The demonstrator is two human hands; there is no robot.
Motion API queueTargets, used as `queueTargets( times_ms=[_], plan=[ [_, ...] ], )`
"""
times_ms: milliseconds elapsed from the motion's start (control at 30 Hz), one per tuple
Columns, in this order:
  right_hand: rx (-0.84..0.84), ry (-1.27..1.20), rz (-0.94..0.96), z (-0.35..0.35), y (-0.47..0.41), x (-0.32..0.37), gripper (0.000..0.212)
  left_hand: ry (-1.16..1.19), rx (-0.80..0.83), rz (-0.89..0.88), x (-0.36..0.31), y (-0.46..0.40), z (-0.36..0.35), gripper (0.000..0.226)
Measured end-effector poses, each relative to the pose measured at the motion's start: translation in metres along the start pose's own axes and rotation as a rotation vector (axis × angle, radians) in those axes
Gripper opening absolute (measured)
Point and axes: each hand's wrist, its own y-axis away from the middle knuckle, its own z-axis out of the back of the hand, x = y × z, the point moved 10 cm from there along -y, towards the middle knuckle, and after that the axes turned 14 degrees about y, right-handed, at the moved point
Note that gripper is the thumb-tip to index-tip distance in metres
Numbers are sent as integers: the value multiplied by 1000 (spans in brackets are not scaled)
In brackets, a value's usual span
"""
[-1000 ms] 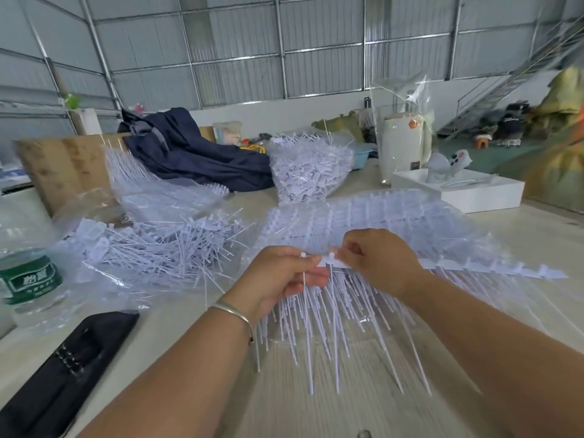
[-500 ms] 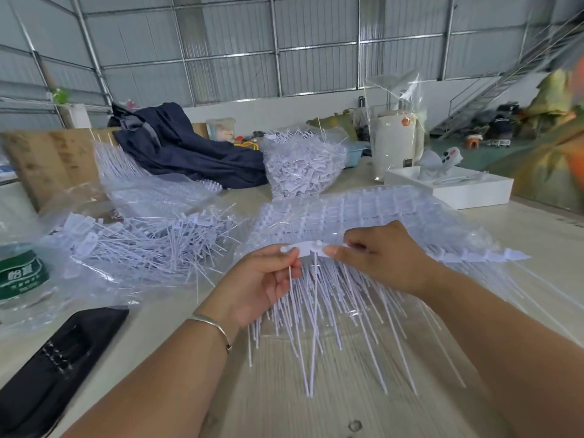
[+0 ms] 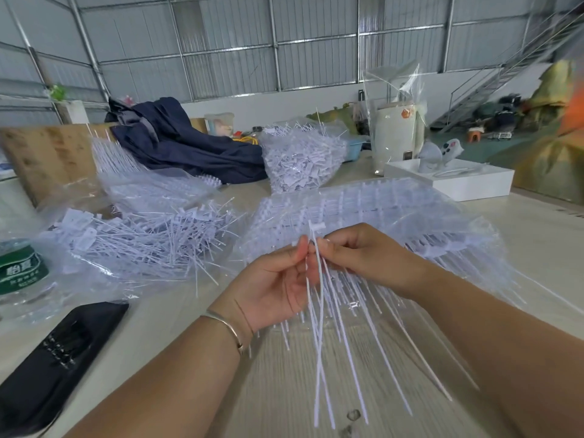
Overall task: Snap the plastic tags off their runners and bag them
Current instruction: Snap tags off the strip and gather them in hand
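Bottle [image 3: 19,273] at far left carries a green label with white characters, too blurred to read. Nearer the viewer lies a black pouch [image 3: 47,365]. Left of the fingers, loose tags [image 3: 148,245] are heaped on clear plastic; behind them are a navy jacket [image 3: 186,147] and a filled bag [image 3: 303,159] of tags. The left hand [image 3: 278,286], a bangle [image 3: 226,327] on its wrist, pinches a tag bundle [image 3: 319,311] between thumb and curled fingers, palm turned inward. The right hand [image 3: 366,257] meets it fingertip to fingertip, fingers curled round the same bundle just under its white heads; the long tails hang down toward the table [image 3: 278,390]. Behind and right of the fingers spreads a bagged stack of runners [image 3: 379,210], its strands partly hidden by the right forearm. Beyond stand a white canister [image 3: 395,134], its writing illegible, and a white box [image 3: 467,184].
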Motion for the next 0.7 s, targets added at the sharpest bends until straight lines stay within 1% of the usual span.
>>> queueTargets(
  times_ms=[67, 100, 167, 200, 233, 267, 300, 367, 433, 500, 600, 700],
  plan=[
    [-10, -34, 3, 0, 0, 3, 75, 9, 16, -2, 1, 0, -5, 54],
    [-21, -23, 2, 1, 0, 3, 77, -30, 2, -25, -1, 0, -4, 49],
    [-65, 31, -7, 7, 0, 1, 78, -87, -14, -60, -4, -1, -3, 27],
    [-107, 73, -16, 13, -1, -1, 72, -92, -39, -82, -7, -1, 0, 16],
    [-157, 121, -25, 20, 0, -2, 62, -104, -80, -115, -12, -2, 5, 11],
    [-202, 170, -36, 25, 1, -4, 54, -122, -126, -147, -16, -2, 12, 13],
    [-236, 216, -49, 30, 2, -6, 52, -135, -160, -172, -20, -2, 17, 14],
    [-296, 322, -69, 38, 4, -10, 54, -138, -193, -206, -25, -2, 21, 10],
    [-348, 432, -64, 45, 6, -9, 51, -179, -228, -289, -36, 0, 22, 6],
    [-388, 470, -69, 53, 7, -9, 49, -326, -288, -452, -58, 8, 23, 7],
    [-429, 438, -97, 63, 9, -13, 50, -672, -396, -672, -83, 27, 18, 25],
    [-410, 454, -98, 59, 8, -13, 50, -907, -483, -739, -86, 33, 17, 31]
  ],
)
